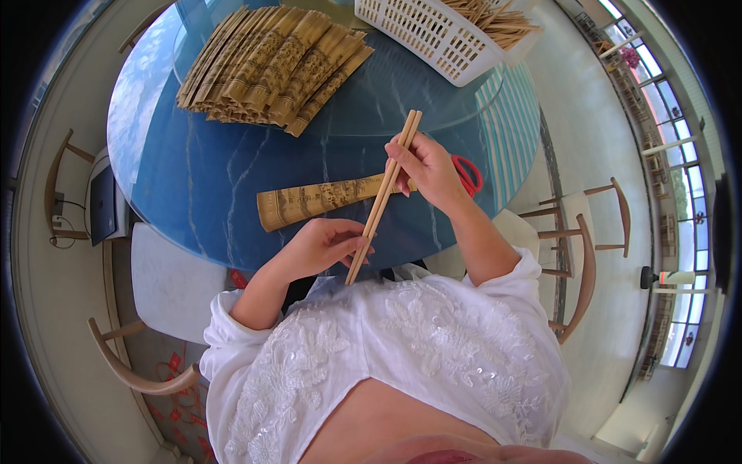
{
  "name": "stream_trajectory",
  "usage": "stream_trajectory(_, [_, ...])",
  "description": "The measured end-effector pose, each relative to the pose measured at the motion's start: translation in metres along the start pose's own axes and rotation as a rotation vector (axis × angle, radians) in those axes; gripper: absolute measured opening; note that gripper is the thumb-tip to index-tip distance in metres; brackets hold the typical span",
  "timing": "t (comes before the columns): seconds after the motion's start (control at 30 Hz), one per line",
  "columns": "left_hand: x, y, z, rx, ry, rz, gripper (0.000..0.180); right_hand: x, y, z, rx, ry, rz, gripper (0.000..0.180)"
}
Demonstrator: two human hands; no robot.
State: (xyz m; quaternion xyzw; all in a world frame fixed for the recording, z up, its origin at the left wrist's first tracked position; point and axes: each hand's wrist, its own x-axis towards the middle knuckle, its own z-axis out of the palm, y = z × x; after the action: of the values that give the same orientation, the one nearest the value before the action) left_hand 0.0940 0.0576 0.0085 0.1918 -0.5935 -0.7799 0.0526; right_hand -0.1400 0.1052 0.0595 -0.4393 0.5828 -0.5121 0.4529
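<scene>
A pair of wooden chopsticks [380, 203] slants between my two hands, side by side, just over the table's near edge. My right hand [423, 166] pinches them near the upper end, thumb across the front. Lower down, my left hand [332, 246] closes its fingers round the other end. Beneath the chopsticks lies a flat tan paper sleeve [309, 205] with dark printing, wider at its left end; its right end runs under my right hand. Red-handled scissors [468, 176] sit just right of that hand, their blades hidden.
A heap of similar paper sleeves [270, 66] lies at the back left of the round blue table [224, 178]. A white slatted basket [433, 35] stands at the back right, with loose chopsticks [491, 19] beside its far side. Chairs [576, 271] flank the table.
</scene>
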Motion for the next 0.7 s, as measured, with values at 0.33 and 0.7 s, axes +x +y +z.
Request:
stream_trajectory(0.33, [0.0052, -0.0004, -0.0078, 0.006, 0.009, -0.022, 0.025, -0.0001, -0.0007, 0.0031, 0.09, -0.062, 0.006, 0.023])
stream_trajectory(0.7, [0.0061, 0.0041, -0.0042, -0.033, -0.055, -0.043, 0.03, -0.0014, 0.0021, -0.0045, 0.089, 0.034, -0.008, 0.026])
